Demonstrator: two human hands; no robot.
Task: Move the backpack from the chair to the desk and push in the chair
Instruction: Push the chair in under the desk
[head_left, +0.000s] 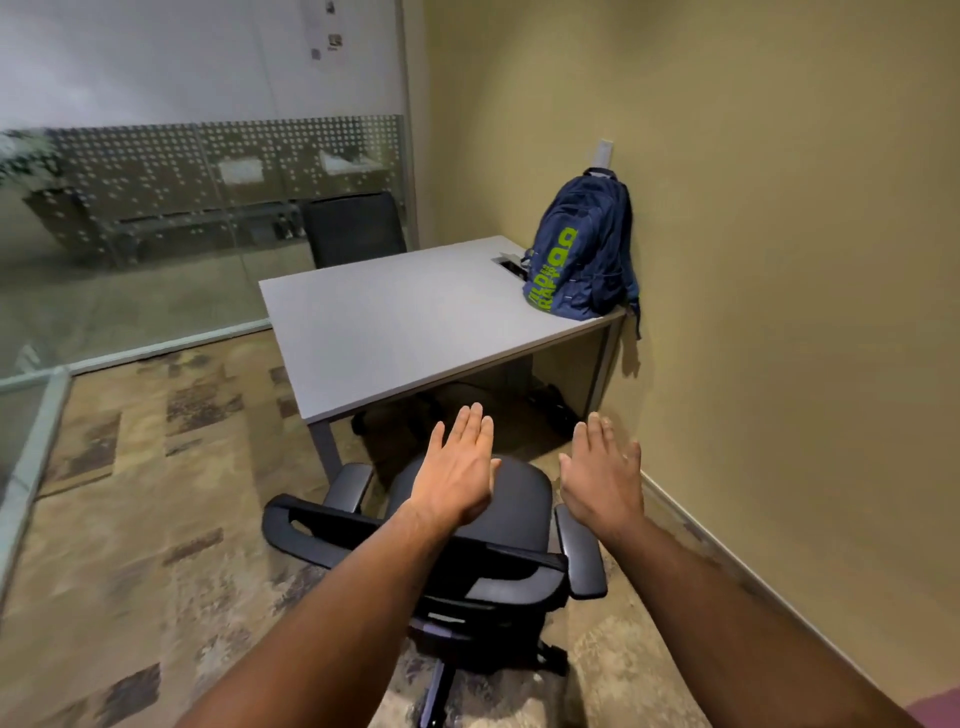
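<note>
Grey surface (415, 322) in a tan-walled corner, blue backpack (579, 249) upright on its far right edge against the wall, black office chair (467, 525) pulled out, left hand (460, 470) and right hand (602, 475) spread flat above the seat, holding nothing

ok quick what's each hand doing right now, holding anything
Left hand: open, fingers flat, holding nothing, over the chair.
Right hand: open, holding nothing.
</note>
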